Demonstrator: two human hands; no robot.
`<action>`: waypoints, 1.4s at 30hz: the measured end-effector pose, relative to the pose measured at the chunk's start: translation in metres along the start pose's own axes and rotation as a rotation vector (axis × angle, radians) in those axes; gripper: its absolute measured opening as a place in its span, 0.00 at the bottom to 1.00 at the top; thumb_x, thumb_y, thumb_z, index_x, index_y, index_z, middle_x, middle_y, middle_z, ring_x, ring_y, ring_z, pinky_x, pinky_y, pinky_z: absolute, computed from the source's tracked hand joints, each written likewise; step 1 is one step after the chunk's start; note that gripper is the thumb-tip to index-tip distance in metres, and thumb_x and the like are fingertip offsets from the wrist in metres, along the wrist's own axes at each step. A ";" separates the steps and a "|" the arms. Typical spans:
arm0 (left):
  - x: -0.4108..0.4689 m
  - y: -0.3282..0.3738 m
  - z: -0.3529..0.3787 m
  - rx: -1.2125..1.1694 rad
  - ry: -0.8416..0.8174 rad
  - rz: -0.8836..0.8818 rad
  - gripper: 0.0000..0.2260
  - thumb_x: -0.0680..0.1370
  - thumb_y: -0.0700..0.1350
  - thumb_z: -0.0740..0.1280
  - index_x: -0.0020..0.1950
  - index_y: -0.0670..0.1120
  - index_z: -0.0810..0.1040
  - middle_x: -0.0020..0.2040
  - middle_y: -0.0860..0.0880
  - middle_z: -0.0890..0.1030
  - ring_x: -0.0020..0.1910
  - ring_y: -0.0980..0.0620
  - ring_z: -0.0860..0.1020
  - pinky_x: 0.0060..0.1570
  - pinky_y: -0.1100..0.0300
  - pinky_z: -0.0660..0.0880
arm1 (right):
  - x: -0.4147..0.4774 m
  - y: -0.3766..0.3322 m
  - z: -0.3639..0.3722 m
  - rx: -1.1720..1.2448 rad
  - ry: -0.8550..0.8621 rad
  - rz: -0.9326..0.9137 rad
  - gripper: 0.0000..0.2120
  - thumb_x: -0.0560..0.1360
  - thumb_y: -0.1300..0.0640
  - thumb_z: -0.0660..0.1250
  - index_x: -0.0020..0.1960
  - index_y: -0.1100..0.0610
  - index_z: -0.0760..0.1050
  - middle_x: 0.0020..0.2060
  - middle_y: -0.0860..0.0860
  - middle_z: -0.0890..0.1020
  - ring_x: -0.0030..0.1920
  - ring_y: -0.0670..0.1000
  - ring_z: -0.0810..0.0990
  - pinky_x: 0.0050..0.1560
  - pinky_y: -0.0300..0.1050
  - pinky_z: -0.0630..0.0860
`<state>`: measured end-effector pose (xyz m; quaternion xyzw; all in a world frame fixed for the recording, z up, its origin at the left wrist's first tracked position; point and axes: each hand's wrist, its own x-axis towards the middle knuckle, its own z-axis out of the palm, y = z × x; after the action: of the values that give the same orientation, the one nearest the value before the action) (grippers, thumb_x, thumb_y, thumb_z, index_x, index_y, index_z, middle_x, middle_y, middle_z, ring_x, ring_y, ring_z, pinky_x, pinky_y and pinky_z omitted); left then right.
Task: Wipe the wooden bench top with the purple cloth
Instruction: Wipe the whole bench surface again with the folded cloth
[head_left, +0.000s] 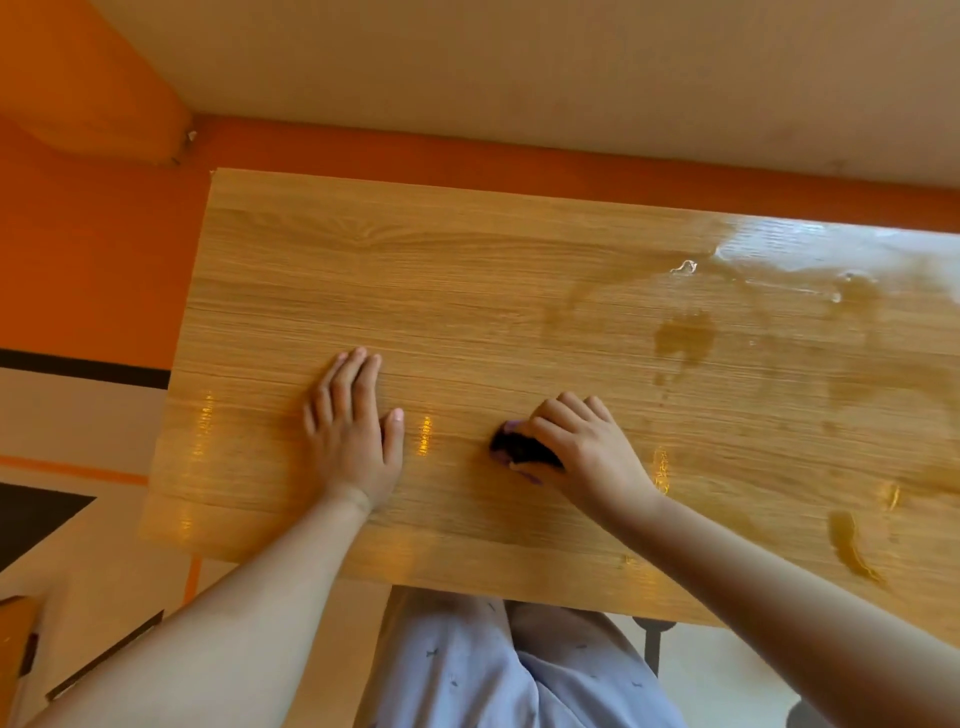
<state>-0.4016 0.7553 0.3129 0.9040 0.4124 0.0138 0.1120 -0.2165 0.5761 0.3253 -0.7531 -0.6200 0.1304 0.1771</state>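
Observation:
The wooden bench top (467, 291) fills the middle of the head view, with light grain and a glossy finish. My right hand (582, 447) grips the purple cloth (514, 447), bunched small under the curled fingers, and holds it down on the wood near the front middle. Only a dark purple edge of the cloth shows at the fingertips. To its left, my left hand (353, 431) rests flat on the bench with fingers straight and thumb out. Wet patches and streaks (685, 332) darken the right half of the top.
An orange wall (93, 249) rises left of the bench, and an orange band with a pale wall above runs behind it. The bench's left edge and front edge are in view. My legs in pale lilac fabric (498, 670) are below the front edge.

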 end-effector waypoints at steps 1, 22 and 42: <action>0.000 0.000 0.000 0.001 -0.001 -0.003 0.27 0.76 0.52 0.55 0.73 0.43 0.66 0.73 0.44 0.67 0.72 0.43 0.63 0.68 0.46 0.58 | 0.006 0.004 -0.001 -0.009 0.007 -0.023 0.14 0.71 0.46 0.69 0.51 0.54 0.78 0.42 0.50 0.78 0.44 0.51 0.72 0.44 0.44 0.64; 0.000 -0.002 0.000 0.013 -0.013 -0.004 0.27 0.76 0.53 0.55 0.73 0.43 0.67 0.73 0.44 0.67 0.73 0.43 0.63 0.67 0.45 0.59 | 0.166 0.063 -0.023 -0.027 0.348 0.428 0.15 0.74 0.47 0.66 0.52 0.58 0.76 0.49 0.53 0.78 0.52 0.55 0.74 0.50 0.46 0.63; 0.000 -0.001 0.000 -0.024 0.026 -0.005 0.26 0.76 0.53 0.55 0.71 0.43 0.69 0.72 0.44 0.68 0.72 0.43 0.63 0.66 0.46 0.60 | 0.110 0.115 -0.061 0.029 0.486 0.914 0.16 0.73 0.47 0.67 0.52 0.58 0.76 0.51 0.56 0.78 0.52 0.59 0.74 0.52 0.51 0.67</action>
<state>-0.4021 0.7554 0.3125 0.9013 0.4159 0.0302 0.1176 -0.0671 0.6577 0.3337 -0.9530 -0.1670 0.0243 0.2515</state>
